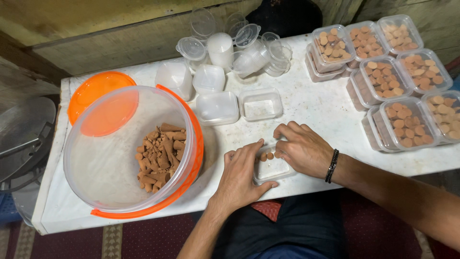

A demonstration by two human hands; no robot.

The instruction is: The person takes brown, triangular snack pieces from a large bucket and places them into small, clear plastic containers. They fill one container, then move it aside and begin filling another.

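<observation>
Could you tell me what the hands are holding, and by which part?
Both hands rest on a small clear box, fingertips at the cones inside; no firm grip shows.

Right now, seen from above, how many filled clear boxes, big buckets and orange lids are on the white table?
Small clear plastic boxes filled with brown cones, top layer: 7
Large clear round bucket with orange rim: 1
Round orange plastic lid: 1
Total: 9

brown cones (160, 153), orange-rimmed clear bucket (191, 158), white table (316, 105).

My hands covered most of the small clear box (273, 169), far-right filled boxes (443, 115) ran off frame, grey metal object (24, 134) cut at left.
</observation>
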